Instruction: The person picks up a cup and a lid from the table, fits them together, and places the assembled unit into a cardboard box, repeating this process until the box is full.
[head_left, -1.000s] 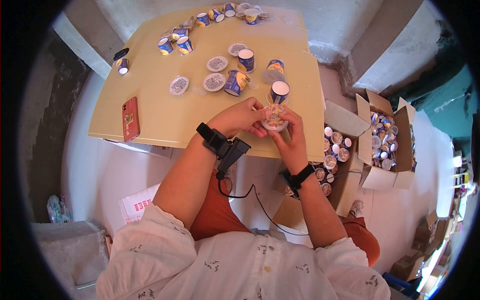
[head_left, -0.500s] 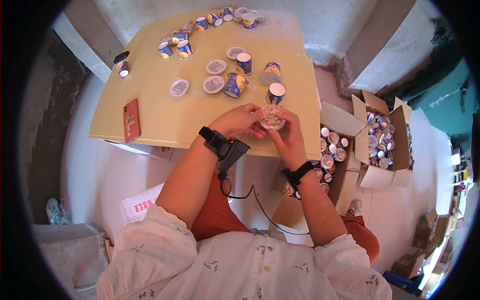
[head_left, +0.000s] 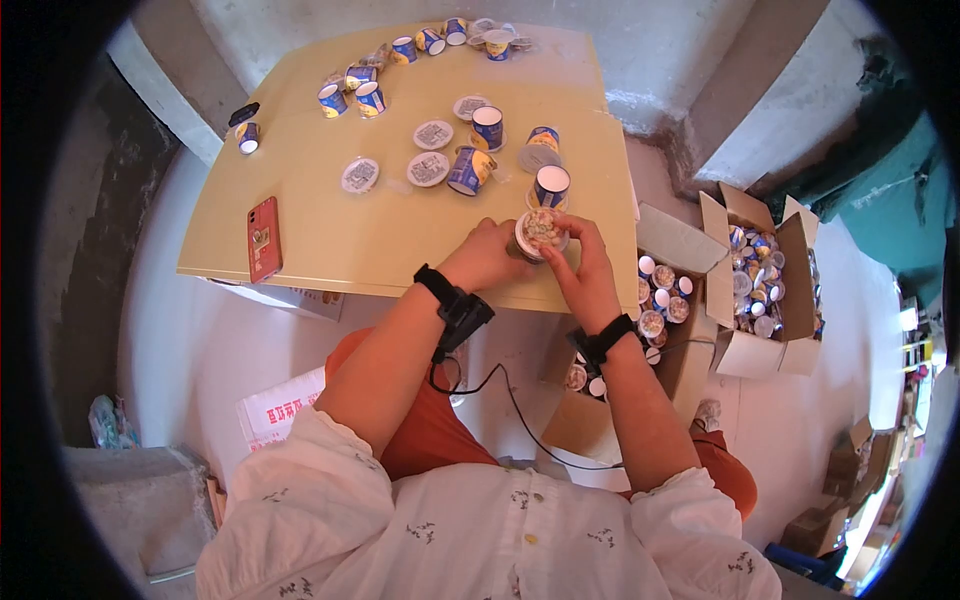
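Near the front edge of the table, a clear-topped snack cup [head_left: 541,228] with pale and pinkish pieces inside is between both hands. My left hand [head_left: 486,256] is closed round the cup's left side, with some fingertips hidden behind it. The fingers of my right hand [head_left: 583,262] press against its right rim, thumb at the near side. Just beyond stands a blue-and-yellow paper cup [head_left: 551,182] with a white top. Another blue cup [head_left: 468,172] leans on its side, close to a round lid with a printed label [head_left: 428,169].
More blue cups [head_left: 370,98] and labelled lids [head_left: 360,175] are spread over the yellow table [head_left: 310,160]. A red phone [head_left: 264,238] lies at left. Open cardboard boxes of cups [head_left: 690,395], [head_left: 757,354] stand on the floor at right. A cable [head_left: 515,405] hangs from my left wrist.
The snack cup has tipped so its side shows more below the clear top. My left hand has shifted down and left round it; my right hand has moved slightly onto its rim.
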